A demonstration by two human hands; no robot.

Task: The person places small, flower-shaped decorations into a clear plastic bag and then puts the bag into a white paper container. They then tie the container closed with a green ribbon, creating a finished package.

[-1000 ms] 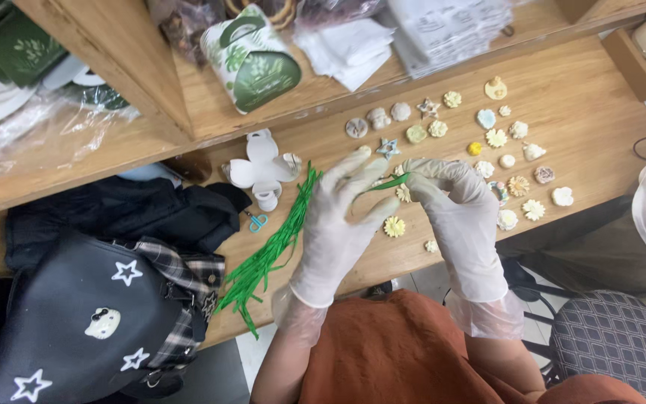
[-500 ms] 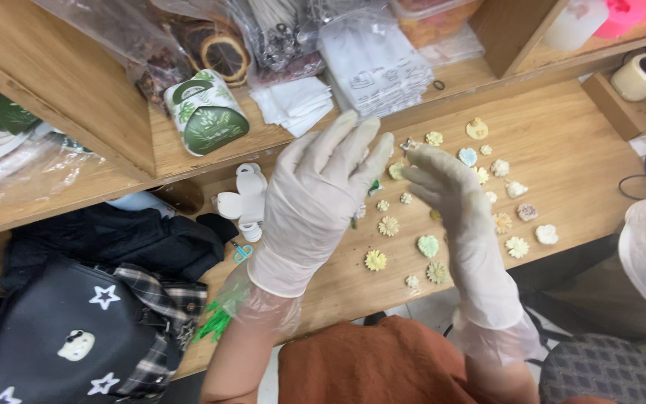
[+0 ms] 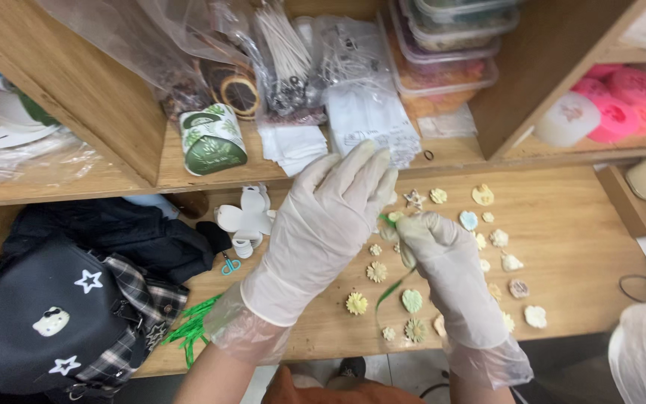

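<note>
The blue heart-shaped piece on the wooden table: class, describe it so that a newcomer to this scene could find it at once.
Start at the wooden table under the shelves, scattered with small flower-shaped pieces. Look just right of the gloved right hand, below a cream flower near the shelf edge. There lies the blue heart-shaped piece, the only pale blue one among cream and yellow neighbours.

left hand (image 3: pixel 323 224) and right hand (image 3: pixel 443 262) raised, green stem (image 3: pixel 392 288) lifted off table

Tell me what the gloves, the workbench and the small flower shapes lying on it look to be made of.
Gloves on the left hand and right hand: thin, matte whitish latex or vinyl, wrinkled, translucent at the cuffs. Workbench: light wood with visible grain, smooth finish. Small flower shapes: pale cream, green and blue with moulded petals, matte; possibly clay, soap or wax, which the view leaves open.
</note>
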